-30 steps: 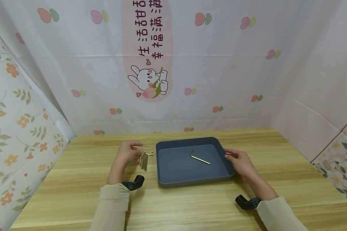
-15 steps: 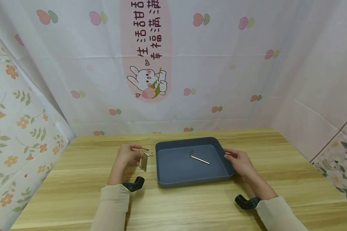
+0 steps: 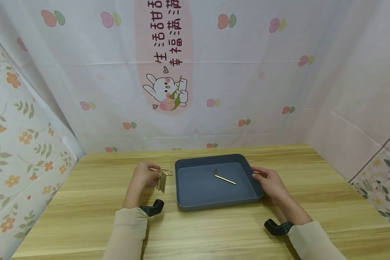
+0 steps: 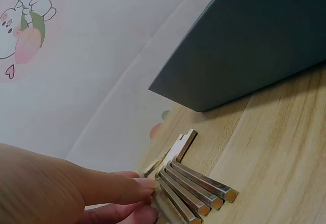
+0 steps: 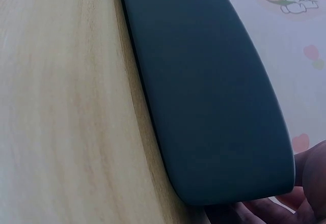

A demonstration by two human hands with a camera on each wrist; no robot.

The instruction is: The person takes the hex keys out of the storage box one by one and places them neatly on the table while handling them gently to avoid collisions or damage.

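Observation:
Several brass-coloured hex keys (image 3: pixel 163 181) lie side by side on the table, left of a blue-grey tray (image 3: pixel 195 208). My left hand (image 3: pixel 145 175) pinches the leftmost hex key (image 4: pixel 167 206) between thumb and fingers, close against the row. Its short arm lines up with the others in the head view. Another hex key (image 3: pixel 225 180) lies inside the tray. At the tray's right side, my right hand (image 3: pixel 270 182) touches the outer wall and rim with its fingertips. In the right wrist view the tray wall (image 5: pixel 204 91) hides part of those fingers.
Both wrists wear black camera mounts, one on the left (image 3: pixel 152 208) and one on the right (image 3: pixel 278 228). A wood-grain table (image 3: pixel 208 234) carries everything. Behind it hangs a printed curtain (image 3: pixel 247 90), with patterned cloth at both sides.
My left hand has lowered the hex key it holds, bringing it down beside the row and into line with the others. The right hand, the tray and the key inside have stayed put.

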